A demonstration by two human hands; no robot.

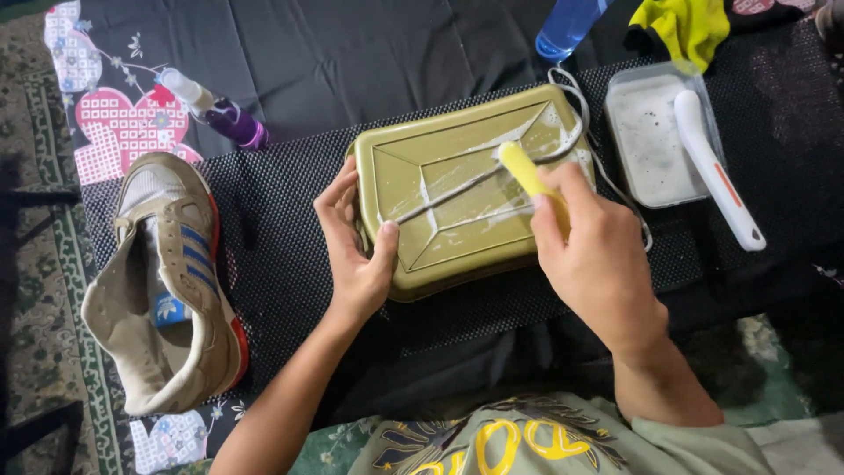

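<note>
An olive-green rectangular tray point(400, 149) lies upside down on a black mesh mat. A white shoelace point(457, 189) stretches across its bottom in soapy foam. My left hand point(356, 242) grips the tray's left edge, thumb pinning the lace end. My right hand point(593, 255) holds a yellow brush point(520, 167) whose head rests on the lace near the tray's middle.
A beige sneaker point(167, 281) with blue stripes and no lace lies at left. A purple spray bottle point(220, 110) sits behind it. At right stands a clear tub of soapy water point(646, 141) with a white brush point(716, 171) across it. A blue bottle point(567, 26) and yellow cloth point(690, 26) lie beyond.
</note>
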